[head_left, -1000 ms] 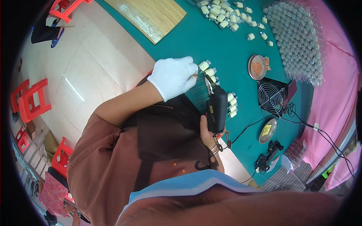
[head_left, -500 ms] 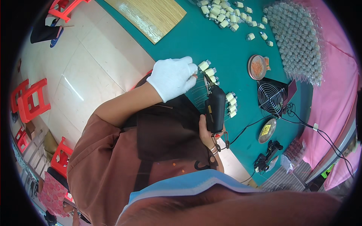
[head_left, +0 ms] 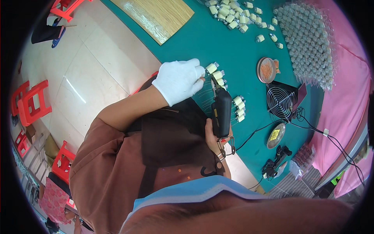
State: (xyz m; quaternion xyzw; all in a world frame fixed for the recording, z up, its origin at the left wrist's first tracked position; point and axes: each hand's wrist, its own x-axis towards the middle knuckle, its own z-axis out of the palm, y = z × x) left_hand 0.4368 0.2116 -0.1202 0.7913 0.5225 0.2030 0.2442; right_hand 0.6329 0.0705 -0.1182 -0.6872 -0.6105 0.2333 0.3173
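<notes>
The left hand point(head_left: 180, 80), in a white glove, lies with fingers curled on the green counter point(head_left: 237, 50), its fingertips pinching a small cream cylindrical part with a metal end point(head_left: 210, 68), first of a short row there. The bare right hand point(head_left: 214, 137) is clenched around the black handle of a soldering tool point(head_left: 221, 112), whose tip points at that same row, just beside the gloved fingers. More cream parts point(head_left: 238, 109) lie right of the tool.

Pale tiled floor point(head_left: 78, 78) with red plastic stools point(head_left: 29, 103) beside a green-topped table point(head_left: 233, 50).
</notes>
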